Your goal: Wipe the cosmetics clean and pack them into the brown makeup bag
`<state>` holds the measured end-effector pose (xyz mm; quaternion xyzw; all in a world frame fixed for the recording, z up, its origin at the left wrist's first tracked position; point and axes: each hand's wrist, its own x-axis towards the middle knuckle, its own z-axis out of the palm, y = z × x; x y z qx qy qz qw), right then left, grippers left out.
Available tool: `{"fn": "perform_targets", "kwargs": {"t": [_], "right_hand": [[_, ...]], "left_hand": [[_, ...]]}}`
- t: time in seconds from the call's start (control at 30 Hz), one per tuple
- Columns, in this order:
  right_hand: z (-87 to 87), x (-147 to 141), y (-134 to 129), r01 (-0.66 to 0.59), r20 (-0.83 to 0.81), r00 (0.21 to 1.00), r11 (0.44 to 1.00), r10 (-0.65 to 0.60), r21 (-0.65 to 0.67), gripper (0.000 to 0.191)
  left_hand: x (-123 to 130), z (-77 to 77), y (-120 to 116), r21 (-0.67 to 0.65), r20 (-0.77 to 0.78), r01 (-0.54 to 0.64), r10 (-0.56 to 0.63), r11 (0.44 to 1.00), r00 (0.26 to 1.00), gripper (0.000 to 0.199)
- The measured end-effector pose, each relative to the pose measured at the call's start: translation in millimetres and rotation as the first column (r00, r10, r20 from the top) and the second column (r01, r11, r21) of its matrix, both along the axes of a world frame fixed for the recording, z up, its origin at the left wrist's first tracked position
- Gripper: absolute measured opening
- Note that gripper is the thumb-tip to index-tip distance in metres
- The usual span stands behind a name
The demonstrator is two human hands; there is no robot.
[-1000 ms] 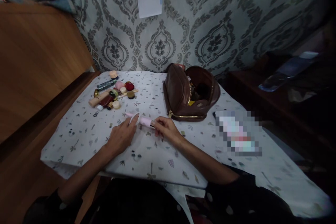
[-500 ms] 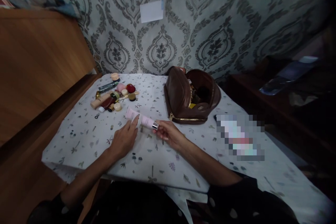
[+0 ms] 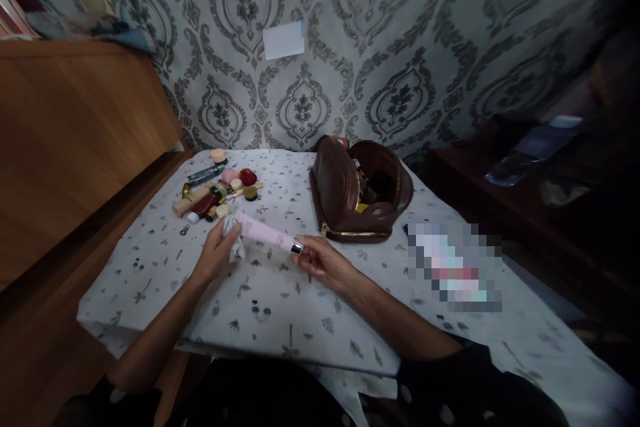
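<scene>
A pale pink tube (image 3: pixel 265 233) with a silver cap lies slantwise above the patterned tablecloth (image 3: pixel 280 307). My right hand (image 3: pixel 323 261) pinches it at the capped end. Bunched white cloth or tissue (image 3: pixel 237 247) is held in my left hand (image 3: pixel 215 255), pressed against the tube's flat end. Just beyond my left hand is a cluster of cosmetics, with a red item (image 3: pixel 247 177), a clear bottle (image 3: pixel 205 175) and a beige tube (image 3: pixel 189 202) among them.
An open brown bag (image 3: pixel 337 193) with items inside stands right of centre. Blurred by pixels, a flat object (image 3: pixel 453 267) lies at the right. A clear plastic bottle (image 3: pixel 533 150) is on a dark surface beyond. A wooden cabinet (image 3: pixel 85 140) borders the left.
My left hand and the white cloth have moved left along the tube to its flat end. More of the tube's middle shows. The whole view has shifted slightly.
</scene>
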<state>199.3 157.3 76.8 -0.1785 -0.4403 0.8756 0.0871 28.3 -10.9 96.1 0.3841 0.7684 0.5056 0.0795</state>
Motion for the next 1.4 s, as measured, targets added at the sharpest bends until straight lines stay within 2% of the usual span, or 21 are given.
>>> {"fn": "perform_targets", "kwargs": {"t": [0.07, 0.13, 0.23, 0.33, 0.4, 0.5, 0.57, 0.6, 0.67, 0.77, 0.83, 0.87, 0.97, 1.03, 1.1, 1.17, 1.23, 1.27, 1.3, 1.33, 1.4], "right_hand": [[-2.0, -1, 1, 0.046, 0.000, 0.999, 0.999, -0.046, 0.012, 0.039], [-2.3, -1, 1, 0.111, -0.016, 0.994, 0.994, -0.111, -0.002, 0.041], [0.4, 0, 0, 0.200, -0.082, 0.975, 0.978, -0.204, -0.061, 0.044], [3.5, 1, -4, 0.213, -0.143, 0.965, 0.975, -0.221, -0.071, 0.046], [4.3, 1, -7, 0.192, -0.151, 0.969, 0.981, -0.196, -0.039, 0.046], [4.8, 1, -12, 0.196, -0.176, 0.966, 0.981, -0.192, 0.006, 0.045], [5.6, 0, -13, 0.230, -0.218, 0.950, 0.973, -0.223, 0.009, 0.042], [5.9, 0, -13, 0.242, -0.238, 0.942, 0.970, -0.235, 0.001, 0.042], [5.7, 0, -12, 0.245, -0.255, 0.937, 0.970, -0.240, -0.013, 0.042], [2.8, 1, -8, 0.200, -0.217, 0.957, 0.980, -0.190, 0.021, 0.047], [0.8, 3, -7, 0.079, -0.149, 0.987, 0.990, -0.062, 0.115, 0.050], [0.5, 5, -7, -0.012, -0.111, 0.993, 0.984, 0.032, 0.179, 0.051], [2.3, 11, -9, -0.277, -0.026, 0.951, 0.891, 0.307, 0.360, 0.050], [5.3, 14, -11, -0.348, 0.001, 0.919, 0.814, 0.393, 0.465, 0.046], [9.8, 16, -10, -0.359, 0.065, 0.913, 0.717, 0.403, 0.597, 0.041], [16.6, 19, -6, -0.332, 0.154, 0.928, 0.563, 0.341, 0.757, 0.035], [24.9, 25, 1, -0.323, 0.223, 0.935, 0.402, 0.276, 0.857, 0.036], [28.8, 30, 4, -0.320, 0.237, 0.936, 0.350, 0.259, 0.880, 0.040], [31.9, 35, 8, -0.316, 0.240, 0.937, 0.328, 0.254, 0.890, 0.045], [33.8, 42, 12, -0.305, 0.230, 0.942, 0.336, 0.246, 0.891, 0.049], [33.1, 55, 18, -0.233, 0.176, 0.969, 0.419, 0.171, 0.877, 0.056]], "left_hand": [[3, -1.7, 0, 0.054, 0.220, 0.022, -0.033, 0.998, 0.975, 0.043], [10, -4.4, 0, 0.083, 0.370, 0.002, -0.033, 0.997, 0.928, 0.044], [25, -7.1, 3, 0.102, 0.567, -0.030, -0.033, 0.994, 0.823, 0.045], [42, -7.2, 7, 0.082, 0.700, -0.036, -0.031, 0.996, 0.713, 0.048], [51, -6.9, 10, 0.068, 0.717, -0.001, -0.048, 0.998, 0.695, 0.048], [60, -7.1, 12, 0.051, 0.624, 0.161, -0.157, 0.986, 0.766, 0.044], [62, -7.4, 10, -0.024, 0.451, 0.269, -0.230, 0.963, 0.862, 0.041], [61, -7.2, 9, -0.075, 0.337, 0.287, -0.247, 0.955, 0.909, 0.039], [59, -5.0, 7, -0.163, 0.107, 0.239, -0.224, 0.957, 0.969, 0.037], [55, 4.4, 4, -0.173, -0.119, 0.086, -0.107, 0.981, 0.987, 0.032], [55, 13.9, 6, -0.121, -0.218, 0.035, -0.061, 0.992, 0.974, 0.031], [55, 18.7, 7, -0.095, -0.268, 0.053, -0.077, 0.994, 0.960, 0.032], [59, 28.9, 15, -0.119, -0.388, 0.214, -0.244, 0.969, 0.889, 0.032], [61, 30.8, 21, -0.182, -0.393, 0.286, -0.336, 0.941, 0.856, 0.030], [61, 29.9, 28, -0.205, -0.348, 0.295, -0.351, 0.933, 0.869, 0.032], [59, 28.3, 34, -0.177, -0.263, 0.277, -0.316, 0.945, 0.911, 0.039], [57, 27.8, 40, -0.115, -0.130, 0.239, -0.253, 0.964, 0.959, 0.045], [57, 28.2, 42, -0.087, -0.042, 0.214, -0.218, 0.973, 0.975, 0.048], [58, 29.1, 45, -0.067, 0.054, 0.185, -0.181, 0.981, 0.982, 0.050], [59, 30.4, 47, -0.056, 0.153, 0.150, -0.140, 0.987, 0.978, 0.052], [66, 33.8, 53, -0.063, 0.334, 0.078, -0.053, 0.995, 0.941, 0.054]]}}
